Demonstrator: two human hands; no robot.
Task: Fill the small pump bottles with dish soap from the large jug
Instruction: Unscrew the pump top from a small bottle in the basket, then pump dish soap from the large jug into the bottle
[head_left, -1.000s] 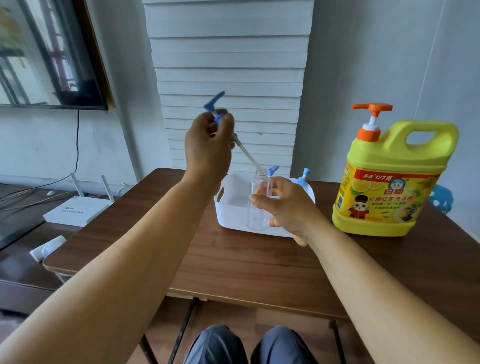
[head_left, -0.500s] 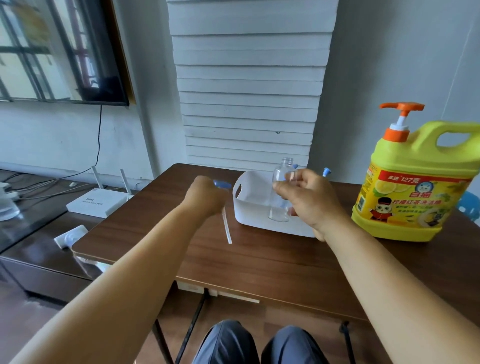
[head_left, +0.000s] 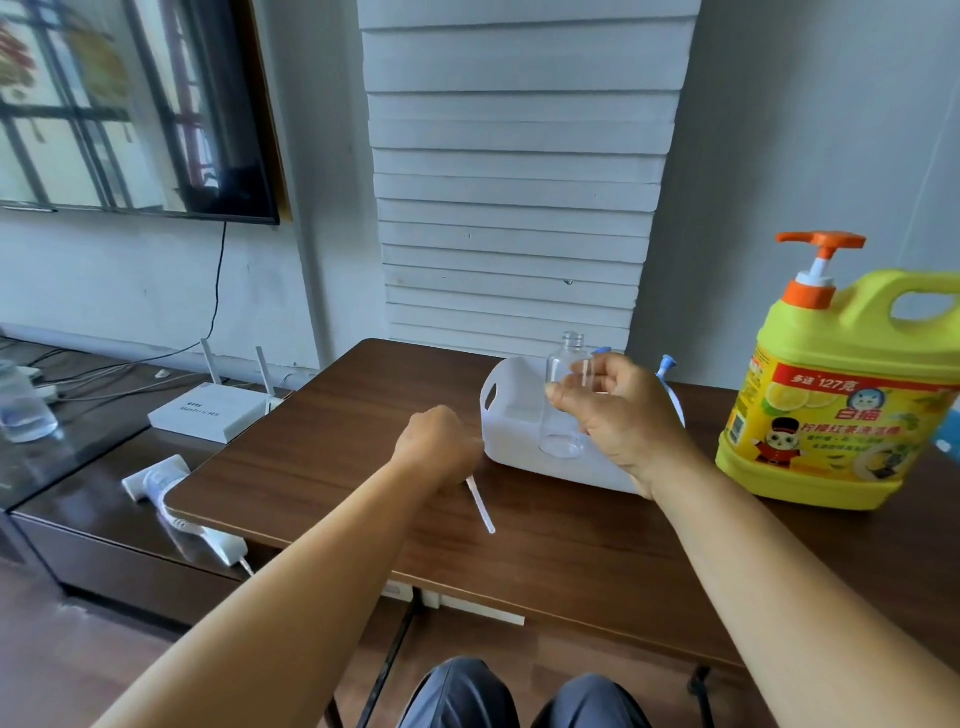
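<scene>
Your right hand (head_left: 621, 415) holds a small clear plastic bottle (head_left: 563, 405) with your fingers curled round it. The bottle stands straight up, with its long side going up and down. Its open neck points at the ceiling and there is no pump on it. It looks empty inside. You hold it up in the air in front of a white plastic tub with a handle hole (head_left: 511, 415).

Your left hand (head_left: 436, 447) is low on the brown wooden table (head_left: 337, 457), just to the left of the tub. Its fingers are curled in, and a thin clear pump tube (head_left: 480, 505) sticks out from under it. The tube lies flat on the table. Its free end points toward you and a little to the right. I think your hand holds the pump top, but the hand hides it, so I cannot be sure.

Your two hands are apart, with the tub's left end between them.

Two small blue pump tops (head_left: 666, 362) peek out of the tub behind your right hand.

The big yellow soap jug with an orange pump (head_left: 836, 395) stands upright on the table, to the right of the tub. Its pump spout points left.

A white router box with two thin sticks (head_left: 208, 413) sits on the low dark cabinet to the left of the table.
</scene>
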